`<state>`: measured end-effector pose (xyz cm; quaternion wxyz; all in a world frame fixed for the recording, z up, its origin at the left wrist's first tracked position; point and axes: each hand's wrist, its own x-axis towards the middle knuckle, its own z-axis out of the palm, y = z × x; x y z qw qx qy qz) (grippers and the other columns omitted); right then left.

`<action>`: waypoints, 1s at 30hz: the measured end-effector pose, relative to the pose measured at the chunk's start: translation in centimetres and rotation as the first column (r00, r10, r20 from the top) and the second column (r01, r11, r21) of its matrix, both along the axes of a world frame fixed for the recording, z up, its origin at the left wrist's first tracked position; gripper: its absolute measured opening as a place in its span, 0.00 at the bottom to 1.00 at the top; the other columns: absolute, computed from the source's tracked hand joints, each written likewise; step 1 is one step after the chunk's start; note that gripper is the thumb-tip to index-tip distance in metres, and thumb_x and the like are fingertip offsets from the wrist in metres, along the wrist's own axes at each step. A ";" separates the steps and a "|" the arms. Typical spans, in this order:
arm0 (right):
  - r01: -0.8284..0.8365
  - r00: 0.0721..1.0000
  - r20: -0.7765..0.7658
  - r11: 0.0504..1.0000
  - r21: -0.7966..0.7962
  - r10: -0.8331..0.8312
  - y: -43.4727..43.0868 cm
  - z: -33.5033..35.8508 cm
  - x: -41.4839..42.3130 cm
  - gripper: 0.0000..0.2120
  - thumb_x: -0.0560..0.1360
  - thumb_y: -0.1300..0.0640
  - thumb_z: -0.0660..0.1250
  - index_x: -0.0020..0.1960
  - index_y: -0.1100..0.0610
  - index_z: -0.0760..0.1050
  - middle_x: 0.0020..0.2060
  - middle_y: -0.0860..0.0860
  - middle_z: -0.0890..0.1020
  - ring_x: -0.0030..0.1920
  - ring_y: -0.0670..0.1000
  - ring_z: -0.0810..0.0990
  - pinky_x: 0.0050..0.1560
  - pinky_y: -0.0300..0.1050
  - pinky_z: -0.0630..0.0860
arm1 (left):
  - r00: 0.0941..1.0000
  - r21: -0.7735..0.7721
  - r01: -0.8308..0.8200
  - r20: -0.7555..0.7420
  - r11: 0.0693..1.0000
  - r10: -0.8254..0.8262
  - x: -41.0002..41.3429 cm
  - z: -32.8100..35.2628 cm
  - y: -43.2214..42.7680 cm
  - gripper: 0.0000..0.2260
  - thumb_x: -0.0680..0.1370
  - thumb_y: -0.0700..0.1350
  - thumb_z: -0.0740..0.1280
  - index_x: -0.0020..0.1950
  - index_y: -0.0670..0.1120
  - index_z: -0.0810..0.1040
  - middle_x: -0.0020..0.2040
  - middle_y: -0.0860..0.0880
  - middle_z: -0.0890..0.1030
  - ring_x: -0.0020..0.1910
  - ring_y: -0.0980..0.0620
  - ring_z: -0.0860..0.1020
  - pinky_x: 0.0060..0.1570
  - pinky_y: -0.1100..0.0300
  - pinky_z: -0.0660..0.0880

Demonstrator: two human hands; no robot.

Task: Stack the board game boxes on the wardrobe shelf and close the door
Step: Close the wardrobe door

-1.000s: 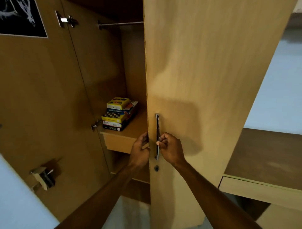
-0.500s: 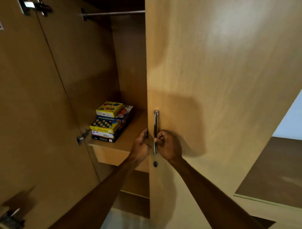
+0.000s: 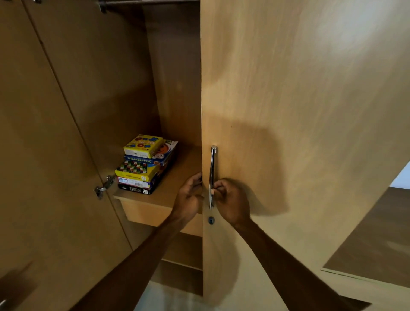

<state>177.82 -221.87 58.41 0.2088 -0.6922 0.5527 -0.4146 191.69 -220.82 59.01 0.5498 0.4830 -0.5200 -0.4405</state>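
Several board game boxes (image 3: 145,165) lie stacked on the wardrobe shelf (image 3: 175,188), a yellow one on top and a black chess box at the bottom. The right wardrobe door (image 3: 288,111) stands partly open in front of me. My right hand (image 3: 230,201) grips its vertical metal handle (image 3: 212,175) near the lower end. My left hand (image 3: 188,197) holds the door's left edge, its fingers curled round it just above the keyhole (image 3: 211,220).
The left door (image 3: 44,155) stands open at the left, with a metal hinge (image 3: 104,185) on it. A hanging rail (image 3: 146,2) runs across the top of the wardrobe. A brown desk surface (image 3: 372,239) lies at the lower right.
The view has shifted left and closer to the wardrobe. Both hands stay on the right door, which has barely moved.
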 end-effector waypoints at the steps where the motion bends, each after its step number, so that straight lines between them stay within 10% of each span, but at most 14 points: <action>1: 0.004 1.000 0.021 1.000 0.015 -0.005 0.5 -0.5 -0.2 0.08 0.76 0.54 0.68 0.54 0.51 0.79 0.47 0.45 0.84 0.47 0.45 0.82 0.47 0.45 0.80 | 0.999 0.010 -0.012 -0.039 1.000 0.012 0.2 -0.4 0.2 0.24 0.75 0.23 0.57 0.68 0.38 0.70 0.60 0.46 0.76 0.56 0.53 0.76 0.44 0.70 0.77; 14: -0.375 0.927 0.108 0.873 0.312 0.360 6.9 -7.5 8.4 0.06 0.75 0.57 0.70 0.51 0.51 0.80 0.41 0.41 0.82 0.43 0.39 0.80 0.44 0.31 0.75 | 0.902 0.192 -0.404 -0.078 0.894 0.425 10.6 -8.2 12.8 0.17 0.75 0.26 0.64 0.61 0.39 0.77 0.57 0.41 0.81 0.54 0.48 0.79 0.52 0.65 0.77; 18: -0.558 0.827 0.158 0.756 0.342 0.539 9.5 -7.6 16.2 0.05 0.75 0.53 0.69 0.51 0.48 0.79 0.42 0.42 0.83 0.45 0.43 0.82 0.46 0.38 0.79 | 0.782 0.198 -0.606 -0.027 0.770 0.622 16.6 -8.1 20.0 0.17 0.74 0.30 0.67 0.55 0.49 0.80 0.56 0.44 0.83 0.57 0.44 0.80 0.57 0.53 0.75; 25: -0.710 0.702 0.153 0.669 0.219 0.696 14.5 -4.1 28.7 0.05 0.75 0.51 0.69 0.50 0.49 0.79 0.42 0.41 0.82 0.45 0.40 0.80 0.45 0.39 0.79 | 0.385 0.017 -0.923 0.044 0.384 0.922 25.1 -3.4 29.1 0.13 0.76 0.31 0.66 0.58 0.43 0.78 0.51 0.48 0.82 0.50 0.52 0.83 0.45 0.65 0.77; 30: -0.714 0.700 0.212 0.682 0.161 0.682 17.0 -1.6 33.8 0.07 0.75 0.50 0.69 0.52 0.48 0.79 0.43 0.42 0.83 0.45 0.42 0.81 0.46 0.41 0.81 | 0.295 -0.039 -0.952 0.127 0.302 0.947 31.0 -0.6 30.6 0.21 0.78 0.39 0.68 0.70 0.47 0.69 0.68 0.50 0.74 0.63 0.50 0.74 0.63 0.52 0.73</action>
